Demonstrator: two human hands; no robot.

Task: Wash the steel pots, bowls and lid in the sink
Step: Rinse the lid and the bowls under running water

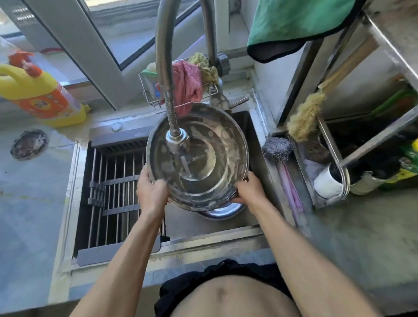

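Observation:
A large steel pot (212, 143) is held tilted over the sink (207, 234), its open inside facing me, right under the faucet head (176, 142). Water runs into it and the inner wall looks wet and streaked. My left hand (151, 192) grips the pot's near-left rim, thumb over the edge. My right hand (250, 187) grips the near-right rim from below. Beneath the pot, another steel vessel (222, 211) shows only its rim in the sink.
A slatted drain rack (114, 191) covers the sink's left half. A yellow detergent jug (35, 90) stands at the back left. Cloths hang in a wire caddy (186, 86) behind the faucet. A steel wool pad (277, 149), a brush (305, 115) and a crowded metal shelf stand right.

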